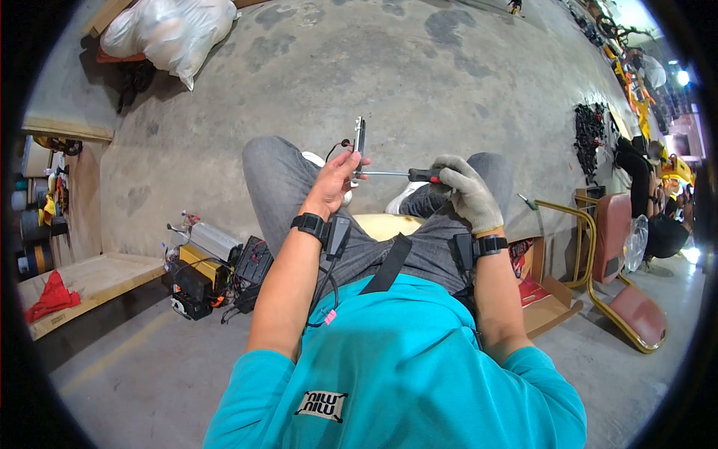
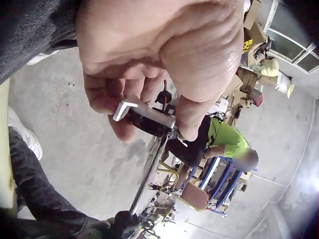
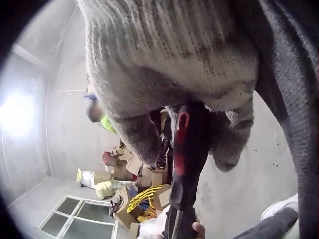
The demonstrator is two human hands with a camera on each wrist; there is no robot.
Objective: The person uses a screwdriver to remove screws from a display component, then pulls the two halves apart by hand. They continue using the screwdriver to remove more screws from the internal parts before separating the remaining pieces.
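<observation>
Between the thumb and fingers of my bare left hand (image 1: 333,183) is a narrow silver-and-black metal part (image 1: 360,141), standing upright in the head view. A thin dark wire with a round black end (image 1: 345,143) shows beside it. In the left wrist view, the part's bent silver edge (image 2: 147,113) faces the camera. My right hand (image 1: 470,194), in a pale knit glove, grips a screwdriver (image 1: 423,175) by its black-and-red handle (image 3: 187,149). Its steel shaft (image 2: 149,174) points left, with the tip right at the lower end of the part.
On the left stand a wooden bench (image 1: 112,277) with a red cloth (image 1: 54,297) and some wired electrical units (image 1: 213,251). A chair (image 1: 619,239) and cardboard box (image 1: 550,305) are at the right. A white bag (image 1: 176,37) lies ahead; another person (image 2: 227,142) sits farther off.
</observation>
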